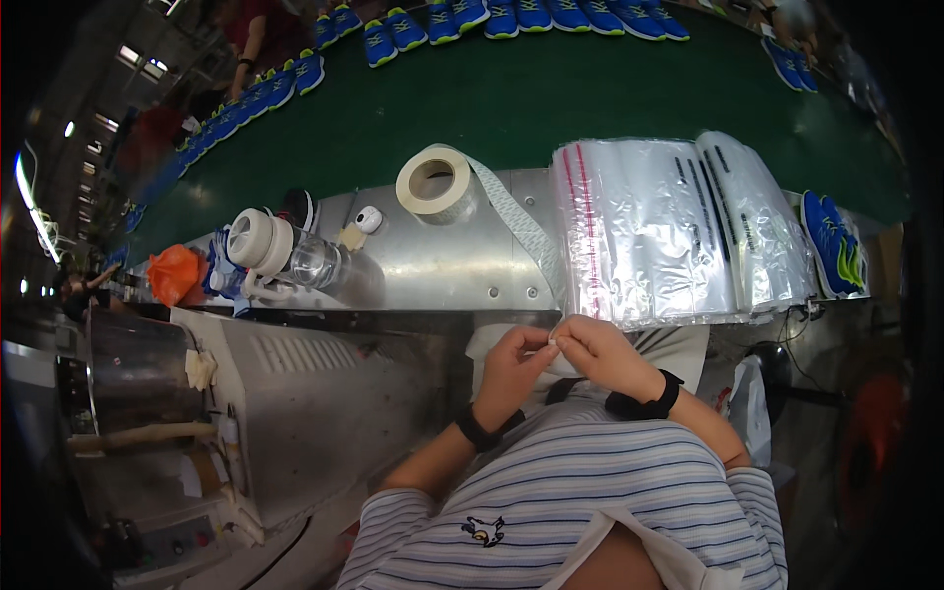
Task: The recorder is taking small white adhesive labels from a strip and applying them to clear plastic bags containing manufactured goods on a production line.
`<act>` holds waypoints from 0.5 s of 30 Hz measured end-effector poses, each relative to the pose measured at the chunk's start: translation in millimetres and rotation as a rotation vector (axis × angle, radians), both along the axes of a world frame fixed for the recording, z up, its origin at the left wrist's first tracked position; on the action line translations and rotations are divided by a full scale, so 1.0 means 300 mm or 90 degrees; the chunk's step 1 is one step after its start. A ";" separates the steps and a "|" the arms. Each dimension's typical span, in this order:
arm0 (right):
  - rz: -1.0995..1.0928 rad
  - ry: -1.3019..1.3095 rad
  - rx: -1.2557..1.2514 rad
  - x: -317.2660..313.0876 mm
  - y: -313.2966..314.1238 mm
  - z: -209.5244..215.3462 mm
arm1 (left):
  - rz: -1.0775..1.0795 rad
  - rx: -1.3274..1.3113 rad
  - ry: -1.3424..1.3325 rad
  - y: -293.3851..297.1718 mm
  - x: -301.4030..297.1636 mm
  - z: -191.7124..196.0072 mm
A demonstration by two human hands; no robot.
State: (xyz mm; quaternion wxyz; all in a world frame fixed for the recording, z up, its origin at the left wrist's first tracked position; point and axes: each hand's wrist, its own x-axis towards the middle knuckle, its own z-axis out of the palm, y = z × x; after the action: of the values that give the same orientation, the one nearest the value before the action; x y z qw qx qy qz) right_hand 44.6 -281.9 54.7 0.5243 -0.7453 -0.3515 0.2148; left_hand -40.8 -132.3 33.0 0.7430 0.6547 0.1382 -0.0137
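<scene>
A roll of white labels (457, 210) stands on the metal table, and its printed label strip (521, 228) runs down past the table's front edge to my fingertips. My left hand (512, 370) is closed in a pinch at a small whitish piece of it. Close against it, my right hand (607, 358) pinches at the same spot, with fingertips nearly touching. How the strip passes between the fingers is too small to make out. Just beyond my right hand lies a stack of clear plastic bags (639, 236), with a second folded pile (757, 226) beside it.
A green conveyor belt (472, 108) carries rows of blue shoes (442, 22) along its far side. On the metal table (433, 258) are a clear bottle (315, 262), a small white round case (369, 219) and an orange bag (174, 274). Another pair of blue shoes (831, 241) stands at the right.
</scene>
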 end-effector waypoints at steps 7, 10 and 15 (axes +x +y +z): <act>0.051 -0.017 0.053 0.017 -0.012 -0.011 | 0.045 -0.220 0.087 0.020 0.018 -0.013; 0.037 -0.018 0.046 0.025 -0.017 -0.007 | 0.080 -0.263 0.074 0.034 0.023 -0.039; -0.071 0.034 0.048 0.046 -0.087 -0.008 | 0.046 -0.556 0.081 0.098 0.021 -0.016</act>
State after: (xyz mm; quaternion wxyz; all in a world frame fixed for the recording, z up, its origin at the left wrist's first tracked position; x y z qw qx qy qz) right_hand 58.4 -308.0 52.2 0.5726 -0.7374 -0.3032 0.1913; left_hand -34.5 -103.0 28.2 0.9399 0.2721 0.1878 -0.0849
